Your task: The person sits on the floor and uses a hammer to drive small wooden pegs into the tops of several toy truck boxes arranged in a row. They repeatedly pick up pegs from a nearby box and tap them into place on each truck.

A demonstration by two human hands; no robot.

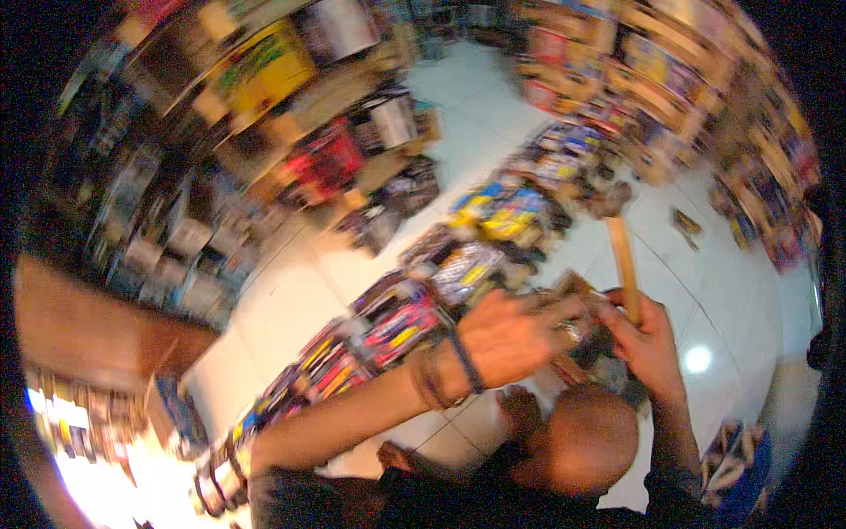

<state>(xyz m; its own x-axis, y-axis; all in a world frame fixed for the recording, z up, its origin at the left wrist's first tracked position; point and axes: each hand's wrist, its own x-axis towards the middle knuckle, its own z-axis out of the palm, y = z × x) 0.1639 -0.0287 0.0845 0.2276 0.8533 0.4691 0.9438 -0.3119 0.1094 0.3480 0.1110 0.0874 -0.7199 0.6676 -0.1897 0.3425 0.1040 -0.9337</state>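
Note:
The whole view is smeared by motion. My left hand (pixel 511 339), with dark bands at its wrist, reaches in from the lower left, fingers bent and closed around something blurred. At its fingertips is a small brown piece (pixel 573 286), too smeared to name. Close by on the right, my right hand (pixel 650 339) pinches the lower end of a long, flat tan strip (pixel 622 260) that points up and away. The two hands nearly meet above my bent knee (pixel 595 436). What lies between them is mostly hidden by the fingers.
A long row of colourful stacked packs (pixel 392 322) runs diagonally across the pale tiled floor (pixel 300 282). Shelves of boxes (pixel 264 75) stand far left, more shelves (pixel 661 62) far right. A small dark object (pixel 686 225) lies on the tiles; blue cloth (pixel 740 463) is at lower right.

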